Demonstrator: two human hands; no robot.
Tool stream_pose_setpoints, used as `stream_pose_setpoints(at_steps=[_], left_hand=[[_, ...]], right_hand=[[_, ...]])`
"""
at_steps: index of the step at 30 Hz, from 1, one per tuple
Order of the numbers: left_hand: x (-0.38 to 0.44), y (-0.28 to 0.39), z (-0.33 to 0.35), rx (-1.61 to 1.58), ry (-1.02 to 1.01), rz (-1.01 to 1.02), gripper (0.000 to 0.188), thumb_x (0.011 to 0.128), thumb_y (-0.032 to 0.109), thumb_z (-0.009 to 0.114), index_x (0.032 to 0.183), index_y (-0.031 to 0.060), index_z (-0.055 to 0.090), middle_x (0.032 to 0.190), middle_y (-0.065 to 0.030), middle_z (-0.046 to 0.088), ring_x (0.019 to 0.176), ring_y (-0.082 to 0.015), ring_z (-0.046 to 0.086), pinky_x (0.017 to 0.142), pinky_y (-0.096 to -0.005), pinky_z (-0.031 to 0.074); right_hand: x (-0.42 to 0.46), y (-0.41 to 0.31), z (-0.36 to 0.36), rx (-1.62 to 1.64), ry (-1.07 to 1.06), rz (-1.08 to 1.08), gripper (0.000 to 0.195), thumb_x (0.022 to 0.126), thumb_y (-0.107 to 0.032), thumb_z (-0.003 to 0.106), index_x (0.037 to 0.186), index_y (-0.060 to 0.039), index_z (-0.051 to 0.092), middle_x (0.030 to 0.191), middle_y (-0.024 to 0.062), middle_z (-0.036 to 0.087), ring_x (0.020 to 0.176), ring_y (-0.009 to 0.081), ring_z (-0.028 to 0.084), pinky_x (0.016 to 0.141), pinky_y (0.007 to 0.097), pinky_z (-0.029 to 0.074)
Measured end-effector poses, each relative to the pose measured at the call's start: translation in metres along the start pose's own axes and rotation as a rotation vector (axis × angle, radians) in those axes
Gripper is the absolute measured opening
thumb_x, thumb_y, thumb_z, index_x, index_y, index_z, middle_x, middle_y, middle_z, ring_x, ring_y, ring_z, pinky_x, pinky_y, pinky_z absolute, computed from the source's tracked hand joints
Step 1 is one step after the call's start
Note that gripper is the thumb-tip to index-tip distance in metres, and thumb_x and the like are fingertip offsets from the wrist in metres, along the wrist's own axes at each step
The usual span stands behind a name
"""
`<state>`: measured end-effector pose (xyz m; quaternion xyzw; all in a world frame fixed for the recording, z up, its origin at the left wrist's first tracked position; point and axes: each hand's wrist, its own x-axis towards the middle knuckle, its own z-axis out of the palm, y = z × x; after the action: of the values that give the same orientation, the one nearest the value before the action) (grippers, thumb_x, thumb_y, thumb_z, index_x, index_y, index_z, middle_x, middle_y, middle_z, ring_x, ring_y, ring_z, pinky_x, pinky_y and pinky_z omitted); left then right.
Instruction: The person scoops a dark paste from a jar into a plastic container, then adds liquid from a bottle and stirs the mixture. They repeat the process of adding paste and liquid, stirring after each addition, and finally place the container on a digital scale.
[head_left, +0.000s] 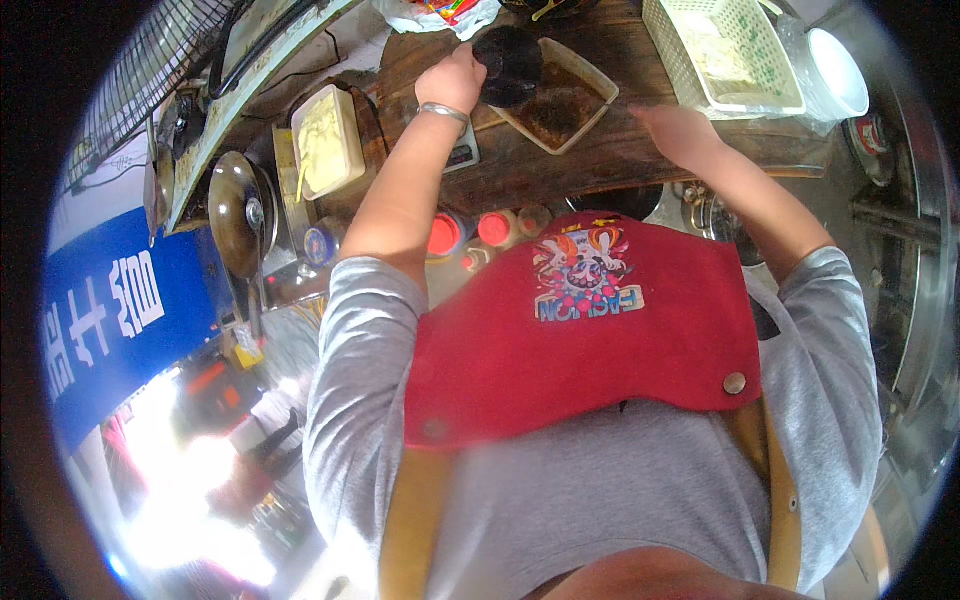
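My left hand grips the edge of a round black dish or lid above the wooden table. That black piece overlaps the left corner of a rectangular pale tub, which has a dark brown, wet-looking substance inside. Below my left wrist, which wears a silver bangle, part of a device with a small dark display shows, perhaps a kitchen scale. My right hand is over the table to the right of the tub, apart from it. Its fingers point left and are blurred; nothing is visible in them.
A white perforated basket with pale food stands at the right, beside stacked white bowls. A tub of pale yellow food sits left. Red-lidded containers stand below the table edge. A wok lid and fan are further left.
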<state>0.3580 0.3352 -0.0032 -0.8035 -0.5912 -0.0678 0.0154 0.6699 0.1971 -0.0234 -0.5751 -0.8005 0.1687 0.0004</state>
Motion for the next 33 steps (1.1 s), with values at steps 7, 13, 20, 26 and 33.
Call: stream_pose_setpoints(at_steps=[7, 13, 20, 26, 33], left_hand=[[-0.018, -0.056, 0.033, -0.346, 0.133, -0.333, 0.034, 0.082, 0.029, 0.053, 0.102, 0.0041, 0.064, 0.091, -0.0253, 0.066, 0.086, -0.0423, 0.063, 0.080, -0.0482, 0.049], [-0.063, -0.108, 0.051, -1.003, 0.252, -1.080, 0.030, 0.086, 0.016, 0.049, 0.107, -0.0030, 0.060, 0.072, -0.0194, 0.062, 0.061, -0.0307, 0.064, 0.050, -0.0399, 0.050], [-0.082, -0.123, 0.110, -1.458, 0.185, -1.371, 0.033, 0.096, 0.010, 0.040, 0.128, 0.0061, 0.043, 0.063, -0.0145, 0.054, 0.044, -0.0213, 0.051, 0.037, -0.0301, 0.038], [-0.092, -0.135, 0.126, -1.554, 0.129, -1.464, 0.027, 0.096, 0.022, 0.048, 0.110, -0.0004, 0.044, 0.067, -0.0177, 0.058, 0.040, -0.0232, 0.052, 0.033, -0.0340, 0.040], [-0.153, -0.145, 0.129, -1.561, 0.484, -1.425, 0.038, 0.094, 0.029, 0.048, 0.116, -0.0012, 0.043, 0.073, -0.0194, 0.060, 0.042, -0.0244, 0.053, 0.035, -0.0334, 0.042]], right_hand=[[-0.004, -0.027, -0.014, 0.085, -0.015, -0.015, 0.035, 0.094, -0.018, 0.045, 0.127, -0.0154, 0.054, 0.102, 0.0166, 0.064, 0.095, 0.0359, 0.061, 0.079, 0.0445, 0.049], [-0.009, -0.011, 0.009, 0.141, -0.030, 0.113, 0.036, 0.092, -0.019, 0.046, 0.127, -0.0145, 0.056, 0.108, 0.0191, 0.063, 0.098, 0.0371, 0.060, 0.083, 0.0439, 0.048], [-0.012, -0.006, 0.033, 0.199, -0.076, 0.231, 0.037, 0.090, -0.020, 0.051, 0.127, -0.0175, 0.056, 0.111, 0.0201, 0.062, 0.102, 0.0383, 0.059, 0.087, 0.0437, 0.047], [-0.013, -0.003, 0.037, 0.160, -0.041, 0.180, 0.037, 0.090, -0.023, 0.047, 0.126, -0.0206, 0.058, 0.101, 0.0223, 0.064, 0.095, 0.0391, 0.061, 0.083, 0.0477, 0.048], [-0.003, 0.006, 0.037, 0.204, 0.025, 0.145, 0.038, 0.090, -0.025, 0.049, 0.127, -0.0214, 0.057, 0.105, 0.0204, 0.064, 0.097, 0.0390, 0.061, 0.085, 0.0455, 0.048]])
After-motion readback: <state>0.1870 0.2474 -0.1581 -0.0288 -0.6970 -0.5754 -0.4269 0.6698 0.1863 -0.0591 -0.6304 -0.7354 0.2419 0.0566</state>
